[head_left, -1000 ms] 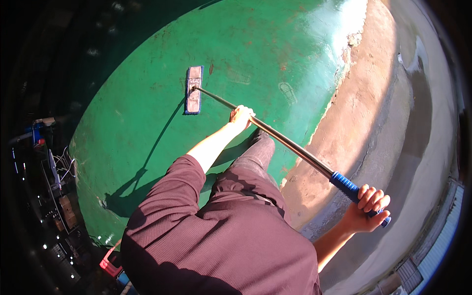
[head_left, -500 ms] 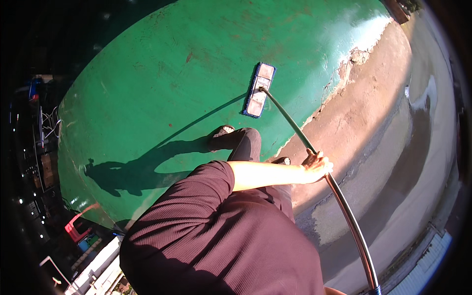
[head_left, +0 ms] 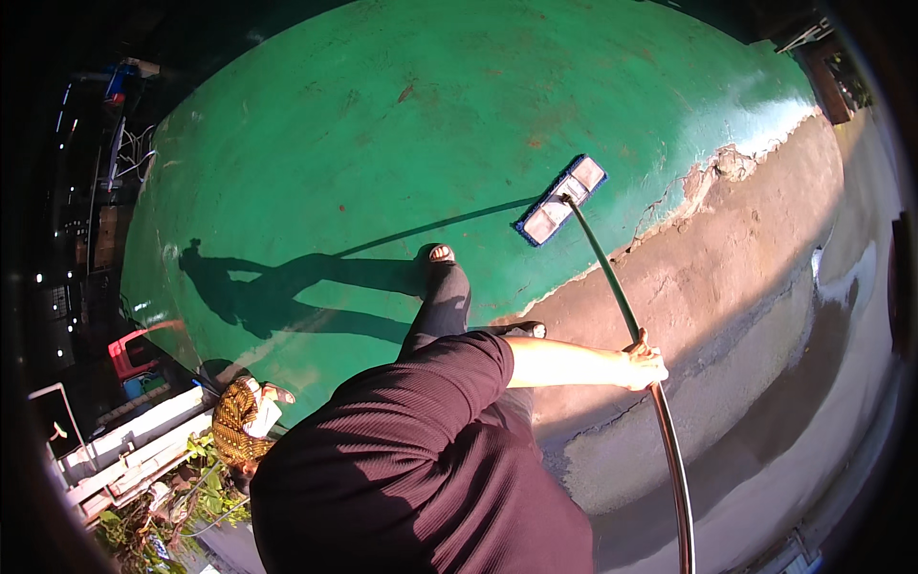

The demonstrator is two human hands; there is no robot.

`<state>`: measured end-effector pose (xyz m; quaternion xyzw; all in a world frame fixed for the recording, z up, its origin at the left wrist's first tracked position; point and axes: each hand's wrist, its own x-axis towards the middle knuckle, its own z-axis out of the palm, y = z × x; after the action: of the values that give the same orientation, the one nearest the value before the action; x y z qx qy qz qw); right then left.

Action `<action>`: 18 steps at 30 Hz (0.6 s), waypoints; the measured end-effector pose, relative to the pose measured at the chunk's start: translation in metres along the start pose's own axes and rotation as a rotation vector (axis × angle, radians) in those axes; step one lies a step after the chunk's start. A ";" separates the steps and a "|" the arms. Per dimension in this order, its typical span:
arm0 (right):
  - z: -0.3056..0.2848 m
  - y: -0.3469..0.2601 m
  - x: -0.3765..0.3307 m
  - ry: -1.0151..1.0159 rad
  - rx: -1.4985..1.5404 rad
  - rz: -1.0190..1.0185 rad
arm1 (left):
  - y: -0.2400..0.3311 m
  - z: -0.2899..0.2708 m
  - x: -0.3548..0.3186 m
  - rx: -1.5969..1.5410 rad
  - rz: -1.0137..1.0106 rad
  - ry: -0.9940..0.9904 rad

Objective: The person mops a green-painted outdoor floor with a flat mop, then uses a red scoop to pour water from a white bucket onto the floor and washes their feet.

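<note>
My left hand is closed around the metal handle of a flat mop, with my arm stretched across my body to the right. The mop's flat head, pale plates on top and a blue fringed pad beneath, lies tilted on the green floor ahead of my feet. From my hand, the handle runs down past the lower edge of the picture. My right hand is out of view.
Right of the green floor, a broken, crumbling edge borders brown concrete. A person in yellow patterned clothing is at the lower left, near plants and a red plastic chair. My sandalled feet stand near the edge.
The mop head has moved right and slightly nearer, turning clockwise. My left hand still holds the handle. The view has shifted, bringing another person and plants in at the lower left.
</note>
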<state>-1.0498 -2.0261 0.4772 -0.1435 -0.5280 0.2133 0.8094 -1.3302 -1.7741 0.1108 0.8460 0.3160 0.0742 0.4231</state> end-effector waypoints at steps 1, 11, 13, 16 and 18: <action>-0.002 0.012 -0.003 -0.018 0.085 0.019 | -0.016 -0.007 0.000 -0.011 -0.045 0.000; 0.144 0.309 -0.104 0.565 -0.464 0.207 | -0.282 -0.155 -0.083 0.366 -0.336 0.744; 0.223 0.373 -0.125 0.533 -0.339 0.381 | -0.332 -0.199 -0.147 0.365 -0.528 0.712; 0.304 0.436 -0.160 0.420 -0.288 0.569 | -0.413 -0.253 -0.224 0.398 -0.642 0.821; 0.349 0.472 -0.183 0.299 -0.135 0.727 | -0.452 -0.284 -0.290 0.385 -0.766 0.869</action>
<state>-1.5256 -1.7048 0.2559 -0.4036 -0.3318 0.4275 0.7377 -1.8835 -1.5574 -0.0141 0.6261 0.7490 0.1966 0.0914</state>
